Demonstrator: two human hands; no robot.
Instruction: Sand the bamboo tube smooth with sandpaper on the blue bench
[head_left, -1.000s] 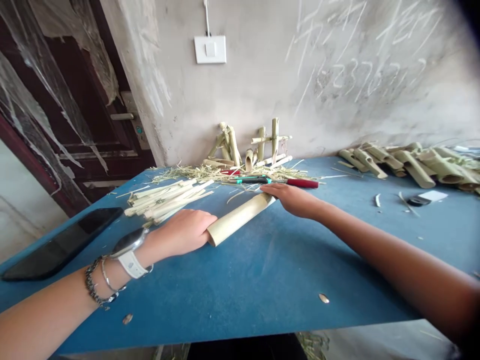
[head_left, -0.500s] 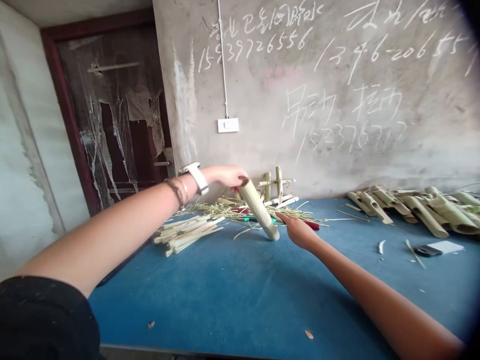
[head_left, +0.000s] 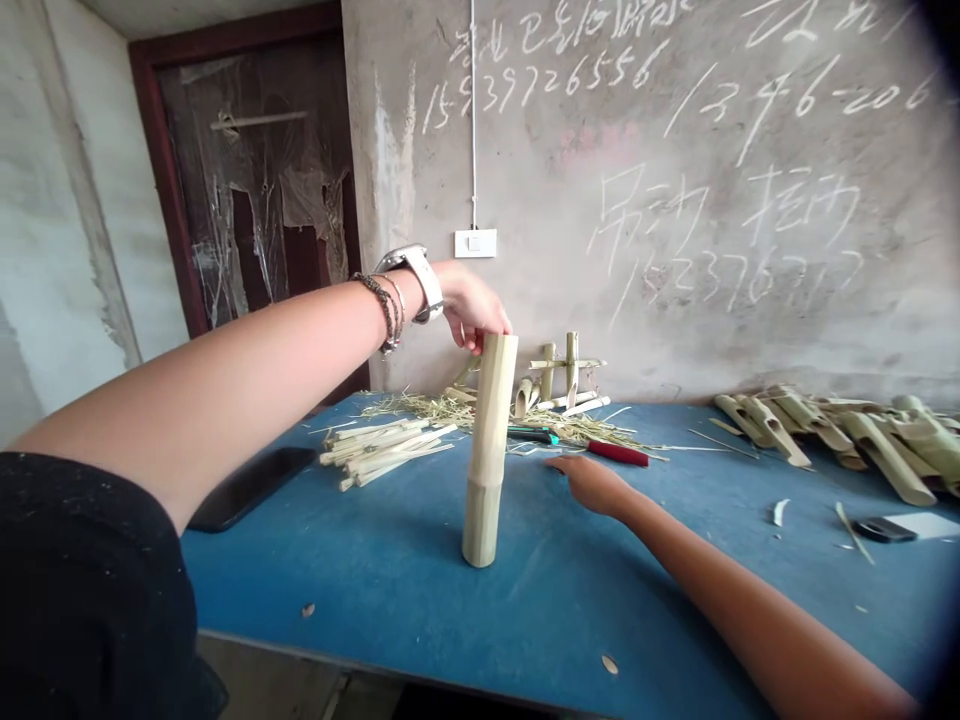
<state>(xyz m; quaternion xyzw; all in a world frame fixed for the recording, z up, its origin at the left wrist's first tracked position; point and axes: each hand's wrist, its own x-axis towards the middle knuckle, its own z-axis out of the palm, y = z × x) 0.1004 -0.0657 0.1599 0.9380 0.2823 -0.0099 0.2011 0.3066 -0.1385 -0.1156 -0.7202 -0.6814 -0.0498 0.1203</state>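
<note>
A pale bamboo tube [head_left: 491, 440] with a node ring below its middle stands almost upright on the blue table, leaning slightly. From above and behind, my left hand [head_left: 476, 305] grips its top rim; some fingertips are hidden by the tube. A white-strapped watch and bracelets are on that wrist. To the right, my right hand [head_left: 592, 483] rests low by the table, apart from the tube. One finger stretches left, and the others are mostly hidden under the hand. Just behind it lie a red-handled tool [head_left: 617, 454] and a green-and-black tool [head_left: 534, 435].
Split bamboo sticks [head_left: 382, 450] lie left on the blue table [head_left: 390, 600], beside a dark flat slab [head_left: 255, 487]. Shavings and a small bamboo frame [head_left: 571, 368] are by the wall. Cut bamboo pieces [head_left: 870, 440] and a black-and-white object [head_left: 904, 527] lie right.
The bamboo tube has come nearer and turned from a slant to nearly upright, carried by my left hand. My right hand has shifted slightly toward me. The view has turned a little left.
</note>
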